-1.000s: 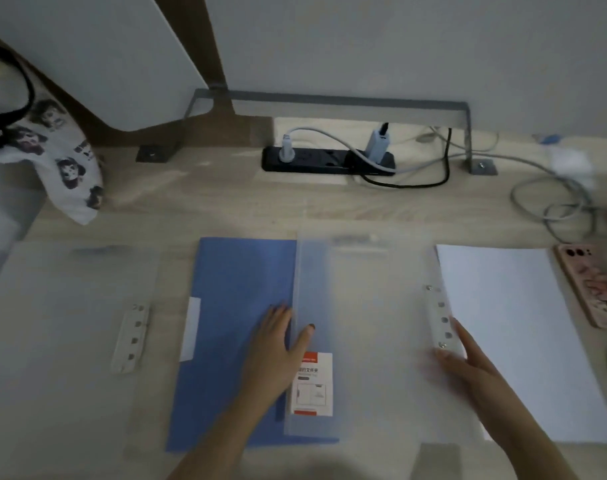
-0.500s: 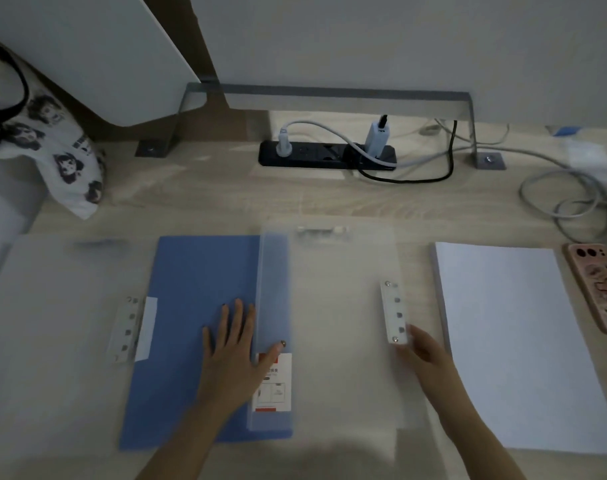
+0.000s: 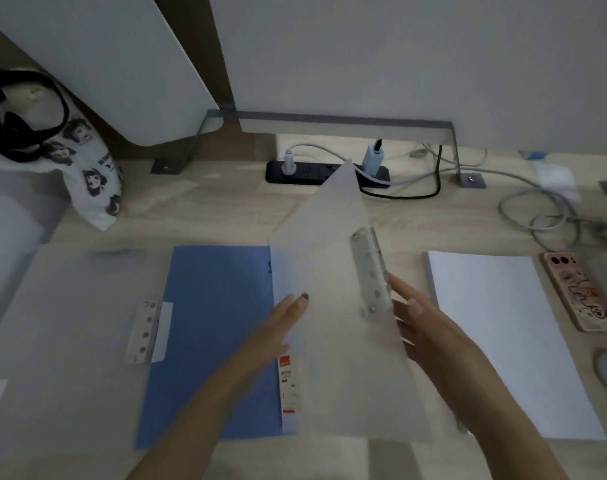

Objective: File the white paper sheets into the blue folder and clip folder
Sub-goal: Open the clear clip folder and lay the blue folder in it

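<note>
Clip folder (image 3: 330, 341) cover raised, tilted, beside flat blue folder (image 3: 219, 323); likely light, floppy, slick plastic; left hand (image 3: 281, 330) pinches cover, thumb in front; right hand (image 3: 423, 327) fingers straight behind, near metal clip (image 3: 369, 271); stiffer clip edge looks best hold.

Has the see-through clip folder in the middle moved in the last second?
Yes. The clip folder lay flat next to the white paper stack; now its cover is lifted and tilted, its far corner showing in front of the power strip.
</note>
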